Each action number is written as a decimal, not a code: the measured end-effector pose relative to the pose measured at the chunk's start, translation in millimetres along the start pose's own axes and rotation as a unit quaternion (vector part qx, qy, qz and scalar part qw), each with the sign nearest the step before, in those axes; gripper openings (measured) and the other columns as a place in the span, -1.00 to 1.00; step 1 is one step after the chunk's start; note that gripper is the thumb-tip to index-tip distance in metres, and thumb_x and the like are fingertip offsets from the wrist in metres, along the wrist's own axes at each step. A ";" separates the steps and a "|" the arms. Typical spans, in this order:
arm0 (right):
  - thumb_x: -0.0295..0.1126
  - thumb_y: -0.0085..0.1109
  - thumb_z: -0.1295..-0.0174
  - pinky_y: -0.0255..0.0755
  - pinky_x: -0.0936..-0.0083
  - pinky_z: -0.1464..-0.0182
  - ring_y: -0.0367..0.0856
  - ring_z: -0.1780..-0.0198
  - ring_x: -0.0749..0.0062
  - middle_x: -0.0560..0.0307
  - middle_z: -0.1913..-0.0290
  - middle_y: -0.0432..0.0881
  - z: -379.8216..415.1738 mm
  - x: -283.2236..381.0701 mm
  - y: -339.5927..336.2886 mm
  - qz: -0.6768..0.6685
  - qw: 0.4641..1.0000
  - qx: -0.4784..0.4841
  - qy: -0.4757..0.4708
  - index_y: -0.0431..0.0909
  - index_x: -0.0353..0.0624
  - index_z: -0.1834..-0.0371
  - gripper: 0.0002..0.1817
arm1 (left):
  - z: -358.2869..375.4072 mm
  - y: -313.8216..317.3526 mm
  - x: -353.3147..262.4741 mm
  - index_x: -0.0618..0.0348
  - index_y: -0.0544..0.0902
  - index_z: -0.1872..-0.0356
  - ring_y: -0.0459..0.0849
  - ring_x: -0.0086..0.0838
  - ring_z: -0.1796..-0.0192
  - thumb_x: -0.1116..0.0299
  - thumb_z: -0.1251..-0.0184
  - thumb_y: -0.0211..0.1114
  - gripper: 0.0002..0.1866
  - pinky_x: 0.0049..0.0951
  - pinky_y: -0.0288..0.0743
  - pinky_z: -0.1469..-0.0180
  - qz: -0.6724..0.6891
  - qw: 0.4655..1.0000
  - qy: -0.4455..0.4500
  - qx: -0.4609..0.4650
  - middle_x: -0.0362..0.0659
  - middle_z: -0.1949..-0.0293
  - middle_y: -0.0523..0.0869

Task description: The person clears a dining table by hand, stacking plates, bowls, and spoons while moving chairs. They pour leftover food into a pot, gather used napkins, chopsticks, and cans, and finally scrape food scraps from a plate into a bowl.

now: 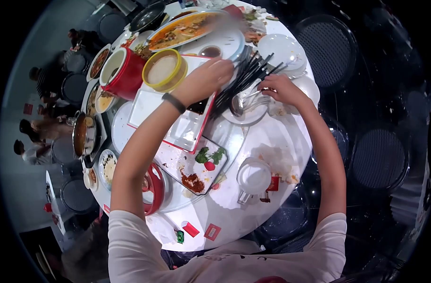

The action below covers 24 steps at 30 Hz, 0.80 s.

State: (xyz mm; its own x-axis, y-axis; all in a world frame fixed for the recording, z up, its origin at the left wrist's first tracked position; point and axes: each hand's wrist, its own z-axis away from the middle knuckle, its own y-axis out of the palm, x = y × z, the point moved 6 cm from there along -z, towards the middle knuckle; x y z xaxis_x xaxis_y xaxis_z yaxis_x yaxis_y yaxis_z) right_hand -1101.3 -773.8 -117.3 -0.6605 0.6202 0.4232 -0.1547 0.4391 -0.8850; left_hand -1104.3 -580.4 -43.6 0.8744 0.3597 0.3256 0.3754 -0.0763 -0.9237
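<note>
My left hand (207, 78) reaches over a white rectangular plate (149, 106) and grips a bundle of black chopsticks (253, 70) that fans out toward the upper right. A dark band sits on that wrist. My right hand (277, 89) is closed on the handle of a metal spoon (241, 104), whose bowl lies on a small white plate (247, 117). Both hands are near each other at the far side of the round white table (267, 137).
Used dishes crowd the table: a red pot (126, 70), a yellow bamboo steamer (162, 70), an oval platter of saucy food (187, 29), a square plate with garnish (192, 165), a glass jug (253, 178), stacked white plates (284, 52). Dark chairs ring the table; people sit far left.
</note>
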 end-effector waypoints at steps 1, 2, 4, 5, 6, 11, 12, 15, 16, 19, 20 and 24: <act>-0.34 0.23 -0.12 0.30 0.25 0.00 0.53 0.07 0.29 0.24 0.29 0.58 -14.6 -7.1 10.0 -0.006 1.000 0.015 -0.004 0.62 0.02 0.23 -0.86 | 16.7 -15.3 -5.6 0.20 0.52 -0.03 0.42 -0.28 -0.27 0.47 -0.09 0.15 -0.60 -0.22 0.25 -0.38 0.035 0.999 -0.014 -0.013 -0.10 -0.15 0.52; -0.33 0.23 -0.13 0.25 0.18 -0.07 0.51 0.01 0.33 0.28 0.26 0.58 -25.4 -14.6 21.5 0.000 0.999 0.039 0.005 0.62 0.05 0.23 -0.86 | 35.3 -30.6 -13.0 0.20 0.53 -0.02 0.44 -0.28 -0.25 0.46 -0.08 0.16 -0.61 -0.22 0.27 -0.36 0.022 1.000 -0.014 -0.004 -0.10 -0.14 0.52; -0.34 0.22 -0.13 0.17 0.08 -0.18 0.48 -0.05 0.37 0.32 0.23 0.58 -43.3 -28.0 40.0 0.011 0.998 0.058 0.012 0.63 0.10 0.23 -0.86 | 77.1 -59.7 -29.0 0.19 0.54 0.01 0.46 -0.28 -0.24 0.46 -0.06 0.18 -0.61 -0.21 0.31 -0.34 0.011 0.999 -0.032 0.016 -0.10 -0.14 0.53; -0.35 0.22 -0.12 0.14 0.04 -0.22 0.47 -0.07 0.38 0.32 0.24 0.58 -50.9 -34.1 46.1 0.017 0.998 0.054 0.009 0.63 0.10 0.24 -0.86 | 100.7 -71.5 -36.4 0.19 0.55 0.04 0.47 -0.28 -0.23 0.45 -0.06 0.18 -0.64 -0.22 0.33 -0.33 0.011 0.998 -0.051 0.029 -0.10 -0.12 0.54; -0.36 0.22 -0.11 0.11 0.00 -0.26 0.46 -0.08 0.38 0.33 0.24 0.57 -57.7 -38.1 48.3 0.023 0.998 0.051 0.008 0.64 0.11 0.25 -0.86 | 124.5 -83.3 -43.9 0.19 0.56 0.07 0.47 -0.28 -0.22 0.45 -0.06 0.19 -0.66 -0.23 0.34 -0.31 0.011 0.997 -0.071 0.042 -0.10 -0.09 0.54; -0.42 0.22 -0.05 0.08 -0.02 -0.36 0.42 -0.17 0.34 0.29 0.10 0.58 -83.4 -30.2 47.8 0.162 0.986 0.034 0.033 0.63 0.08 0.16 -0.75 | 233.1 -144.8 -89.1 0.17 0.58 0.12 0.52 -0.24 -0.17 0.48 -0.04 0.21 -0.70 -0.20 0.39 -0.25 0.015 0.968 -0.231 0.095 -0.10 -0.01 0.59; -0.44 0.22 -0.04 0.13 0.02 -0.34 0.42 -0.19 0.31 0.26 0.05 0.58 -83.8 -30.3 51.3 0.169 0.985 0.004 0.021 0.63 0.05 0.13 -0.72 | 252.7 -154.9 -97.2 0.16 0.59 0.12 0.52 -0.23 -0.15 0.48 -0.02 0.23 -0.69 -0.19 0.39 -0.23 0.008 0.959 -0.266 0.095 -0.10 -0.01 0.59; -0.54 0.22 0.00 0.23 0.15 -0.31 0.40 -0.23 0.18 0.12 -0.08 0.53 -86.9 -39.8 75.0 0.141 0.989 -0.030 -0.019 0.57 -0.01 0.01 -0.59 | 322.5 -193.3 -128.6 0.13 0.61 0.12 0.54 -0.19 -0.11 0.49 0.02 0.28 -0.66 -0.16 0.42 -0.16 -0.027 0.918 -0.387 0.083 -0.10 0.00 0.59; -0.56 0.22 0.01 0.25 0.17 -0.30 0.40 -0.24 0.15 0.09 -0.11 0.50 -82.6 -38.0 75.6 0.125 0.991 -0.035 -0.025 0.55 0.00 -0.04 -0.54 | 347.7 -208.5 -141.3 0.12 0.61 0.12 0.55 -0.17 -0.10 0.50 0.04 0.30 -0.65 -0.15 0.42 -0.14 -0.039 0.898 -0.431 0.077 -0.11 0.00 0.59; -0.64 0.23 0.04 0.29 0.25 -0.29 0.37 -0.26 0.06 0.01 -0.22 0.42 -72.4 -32.3 66.3 0.082 0.996 -0.042 -0.016 0.46 0.01 -0.18 -0.38 | 427.2 -247.4 -186.8 0.15 0.62 0.14 0.58 -0.20 0.00 0.55 -0.03 0.28 -0.70 -0.23 0.45 -0.01 -0.083 0.822 -0.559 0.072 -0.12 0.05 0.60; -0.67 0.24 0.05 0.30 0.28 -0.29 0.37 -0.27 0.03 -0.02 -0.25 0.39 -68.0 -31.3 57.4 0.081 0.995 -0.048 -0.019 0.43 0.02 -0.23 -0.33 | 453.5 -258.0 -204.9 0.15 0.62 0.15 0.59 -0.20 0.04 0.56 -0.07 0.27 -0.73 -0.26 0.46 0.02 -0.087 0.787 -0.608 0.054 -0.11 0.08 0.61; -0.46 0.18 -0.20 0.16 0.26 -0.35 0.29 -0.33 0.06 0.02 -0.32 0.34 -52.3 21.4 -18.3 0.198 0.973 -0.109 -0.048 0.42 -0.01 -0.25 -0.51 | 574.8 -264.2 -299.7 0.26 0.62 0.17 0.60 -0.49 0.33 0.56 -0.26 0.18 -0.85 -0.53 0.45 0.25 -0.053 0.598 -0.796 -0.083 -0.12 0.23 0.63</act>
State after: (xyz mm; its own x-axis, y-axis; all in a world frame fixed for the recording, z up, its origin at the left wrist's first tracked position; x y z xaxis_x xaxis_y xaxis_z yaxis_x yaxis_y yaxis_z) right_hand -1074.2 -734.6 -81.9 -0.7038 0.7099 0.0279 0.2784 0.3117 -0.9085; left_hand -1642.2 -133.4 -13.1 -0.5068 0.7899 -0.3453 0.5434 -0.0183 -0.8393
